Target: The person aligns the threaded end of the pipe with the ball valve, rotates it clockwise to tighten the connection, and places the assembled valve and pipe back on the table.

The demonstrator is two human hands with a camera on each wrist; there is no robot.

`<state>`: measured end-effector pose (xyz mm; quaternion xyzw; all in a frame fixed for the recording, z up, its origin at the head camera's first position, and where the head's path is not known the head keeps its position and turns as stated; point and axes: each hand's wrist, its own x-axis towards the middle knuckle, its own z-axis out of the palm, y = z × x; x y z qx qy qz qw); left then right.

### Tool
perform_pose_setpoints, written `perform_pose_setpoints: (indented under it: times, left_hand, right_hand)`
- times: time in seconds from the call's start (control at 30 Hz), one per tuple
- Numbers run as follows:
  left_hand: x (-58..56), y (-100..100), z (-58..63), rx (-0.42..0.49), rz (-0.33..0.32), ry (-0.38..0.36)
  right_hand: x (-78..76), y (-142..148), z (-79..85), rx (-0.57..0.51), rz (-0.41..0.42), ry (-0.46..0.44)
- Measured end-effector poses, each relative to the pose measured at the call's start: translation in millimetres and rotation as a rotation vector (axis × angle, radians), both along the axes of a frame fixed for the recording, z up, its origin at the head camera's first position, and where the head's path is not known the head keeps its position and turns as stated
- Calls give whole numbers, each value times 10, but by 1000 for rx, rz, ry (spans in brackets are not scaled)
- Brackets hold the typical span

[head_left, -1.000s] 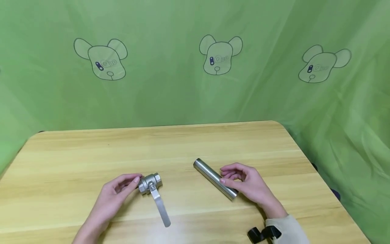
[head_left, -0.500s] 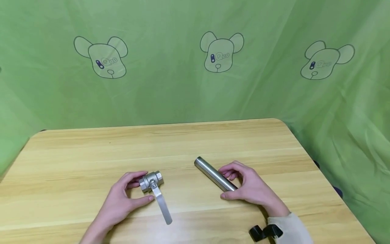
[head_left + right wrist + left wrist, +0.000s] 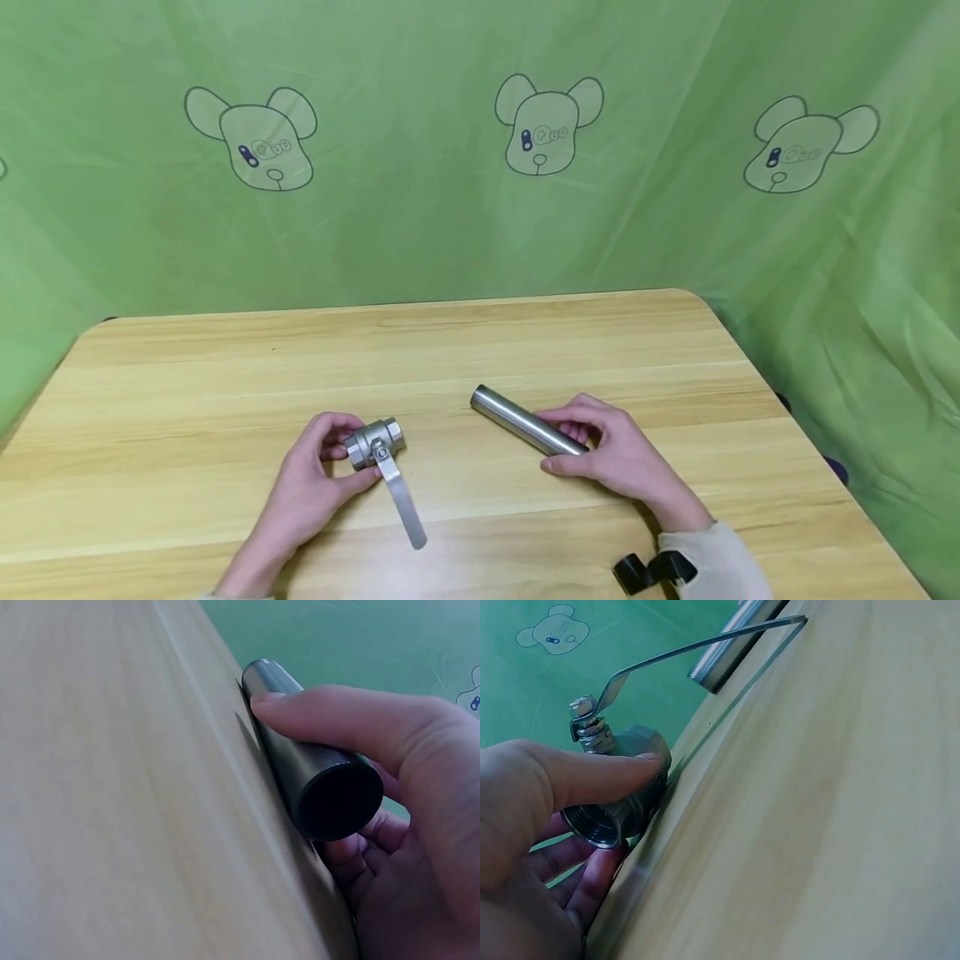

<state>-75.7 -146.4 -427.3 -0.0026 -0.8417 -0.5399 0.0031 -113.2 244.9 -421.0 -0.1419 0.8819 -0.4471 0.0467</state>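
Observation:
A metal ball valve (image 3: pixel 372 443) with a long flat lever (image 3: pixel 406 508) lies on the wooden table, left of centre. My left hand (image 3: pixel 303 487) grips its body from the left, thumb on the near side and fingers behind. In the left wrist view the thumb (image 3: pixel 607 778) lies across the valve, its threaded opening faces the hand, and the lever stands above the table. To the right, a smooth steel tube (image 3: pixel 517 417) lies slantwise. My right hand (image 3: pixel 618 458) holds its near end between thumb and fingers. The right wrist view shows the tube's open dark end (image 3: pixel 341 801).
The wooden table (image 3: pixel 225 375) has rounded far corners. Behind it and at its right hangs a green curtain (image 3: pixel 405 208) printed with bear heads. A black clip-like piece (image 3: pixel 654 573) sits at the right sleeve (image 3: pixel 716 562).
My left hand has spread, moved right around the valve and closed its thumb on it. My right thumb has come round the tube's near side, and the tube has swung slightly.

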Motion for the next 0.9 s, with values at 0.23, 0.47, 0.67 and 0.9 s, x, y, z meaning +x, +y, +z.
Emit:
perform_pose_setpoints:
  times: [0.23, 0.47, 0.67, 0.9]
  left_hand:
    - [10, 12, 19, 15, 29, -63]
    - [9, -4, 9, -27, 2, -14]
    - [-4, -24, 21, -35, -37, -34]
    - [1, -39, 8, 17, -49, -36]
  right_hand:
    - [20, 26, 26, 30, 90, 37]
    - [18, 63, 30, -71, 45, -16]
    - [10, 64, 12, -144, -49, -47]
    - [3, -19, 7, -289, -92, -121]
